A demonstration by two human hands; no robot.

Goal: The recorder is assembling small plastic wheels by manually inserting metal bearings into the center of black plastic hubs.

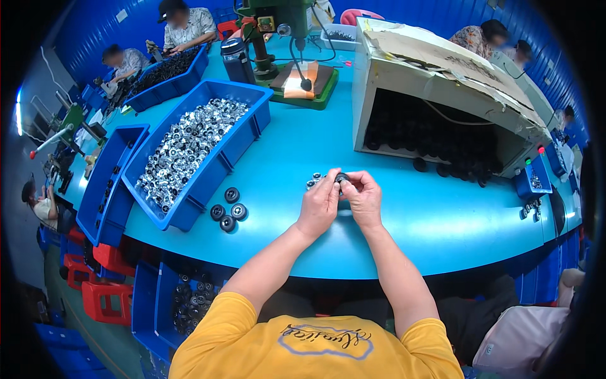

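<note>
Over the middle of the blue-green table, my left hand (318, 206) and my right hand (365, 201) meet with their fingertips closed on a small black wheel (341, 177). My fingers cover much of it. Close beside my left fingers, a few small shiny metal hubs (311, 184) lie on the tabletop, partly hidden by that hand. Farther left, several finished-looking black wheels with metal centres (238, 211) sit in a loose cluster.
A blue bin (178, 218) of silver parts stands left, beside a narrower blue bin (95, 232). A green drill press (324, 101) is at the back. Right of it, a white box (362, 95) holds black wheels. Below the table edge sits another blue bin (146, 297). Other people work around.
</note>
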